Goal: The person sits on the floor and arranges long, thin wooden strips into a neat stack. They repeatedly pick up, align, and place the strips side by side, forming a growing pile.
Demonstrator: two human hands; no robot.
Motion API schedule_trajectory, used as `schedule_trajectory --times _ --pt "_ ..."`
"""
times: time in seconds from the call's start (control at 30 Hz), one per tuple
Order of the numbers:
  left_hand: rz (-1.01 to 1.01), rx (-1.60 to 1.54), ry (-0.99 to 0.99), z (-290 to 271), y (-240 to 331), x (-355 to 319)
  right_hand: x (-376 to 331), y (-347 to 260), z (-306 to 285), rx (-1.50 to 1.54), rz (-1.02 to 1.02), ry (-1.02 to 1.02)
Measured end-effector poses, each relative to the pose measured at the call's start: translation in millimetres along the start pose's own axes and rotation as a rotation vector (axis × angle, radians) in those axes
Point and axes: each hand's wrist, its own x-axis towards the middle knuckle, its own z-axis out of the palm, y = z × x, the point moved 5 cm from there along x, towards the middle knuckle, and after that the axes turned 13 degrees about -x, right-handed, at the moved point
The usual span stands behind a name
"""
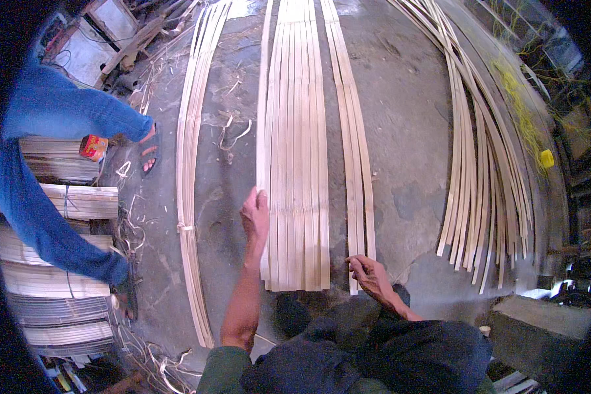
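Note:
Long, pale bamboo strips (297, 164) lie side by side on the floor in front of me, forming a flat panel. At the panel's left edge my left hand (255, 213) is closed on a single bamboo strip (261, 131) that runs away from me. To the right lie a few separate bamboo strips (352, 131), apart from the panel. My right hand (372, 281) is over their near ends, its fingers curled together in a pinch. Whether a strip is between those fingertips I cannot make out.
A tied bundle of strips (189, 197) lies to the left, and a fanned pile of strips (482, 184) to the right. At far left another person's blue-trousered leg (79, 108) is beside stacked, tied slats (59, 276). A concrete block (538, 318) stands at near right.

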Motion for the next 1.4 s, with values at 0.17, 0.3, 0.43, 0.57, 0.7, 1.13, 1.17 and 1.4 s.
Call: schedule_trajectory --times 0.17,0.3,0.43,0.57,0.7,1.13,1.17,1.4 --pt "-0.083 0.089 -0.090 -15 -40 1 2 10 9 -0.014 -0.070 -0.010" --pt "-0.145 0.088 -0.147 -19 -39 -9 8 18 15 -0.047 -0.134 0.002" --pt "-0.080 0.067 -0.123 -23 -47 -19 10 14 17 -0.049 -0.116 -0.018" --pt "-0.158 0.121 -0.189 -21 -35 -26 7 13 10 -0.068 -0.073 -0.003" --pt "-0.149 0.229 -0.203 -22 -41 -37 10 18 10 -0.044 -0.001 -0.004" --pt "-0.115 0.513 -0.162 -6 -43 -48 25 41 -23 -0.003 -0.013 0.220" --pt "-0.080 0.531 -0.150 -6 -47 -46 27 41 -27 0.009 0.001 0.237" --pt "-0.010 0.662 -0.135 0 -49 -44 30 61 -42 -0.224 -0.076 0.367"
